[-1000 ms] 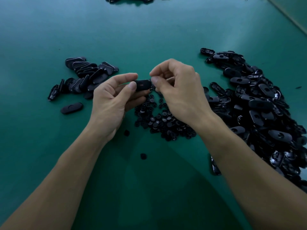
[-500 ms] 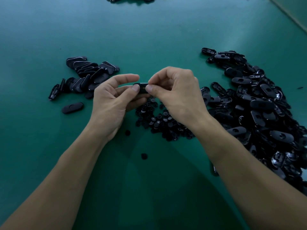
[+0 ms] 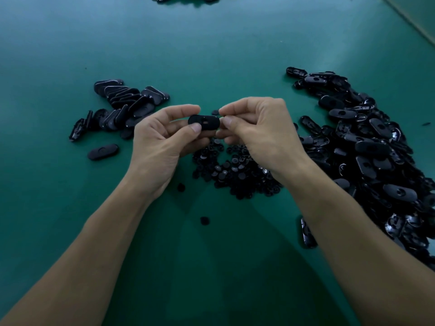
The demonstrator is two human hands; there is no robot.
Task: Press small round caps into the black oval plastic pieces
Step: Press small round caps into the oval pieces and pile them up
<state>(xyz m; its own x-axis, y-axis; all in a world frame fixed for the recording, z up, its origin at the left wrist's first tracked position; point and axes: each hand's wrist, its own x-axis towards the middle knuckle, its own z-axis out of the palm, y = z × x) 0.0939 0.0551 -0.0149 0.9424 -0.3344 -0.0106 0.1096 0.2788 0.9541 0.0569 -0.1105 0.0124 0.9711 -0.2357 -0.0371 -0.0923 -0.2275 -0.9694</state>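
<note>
Here we hold one oval [image 3: 204, 122] above the cap pile [image 3: 235, 170] on the surface [image 3: 211, 55]: fingers of our left hand [image 3: 160, 147] curl round its left end, fingers of our right hand [image 3: 263, 135] nip its right end.

Over the green table [image 3: 211, 55], the left hand [image 3: 162, 142] pinches a black oval piece [image 3: 204, 121] between thumb and fingers, while the right hand [image 3: 261, 135] pinches its right end with curled fingers, a small round cap [image 3: 215, 112] showing just by the forefinger tip. Beneath the hands lies a pile of caps [image 3: 226, 170], with two stray caps [image 3: 180, 187] nearer the person. A large heap of oval pieces [image 3: 367, 147] spreads to the right, and a smaller stack [image 3: 127, 104] and a single oval piece [image 3: 102, 151] lie to the left.
</note>
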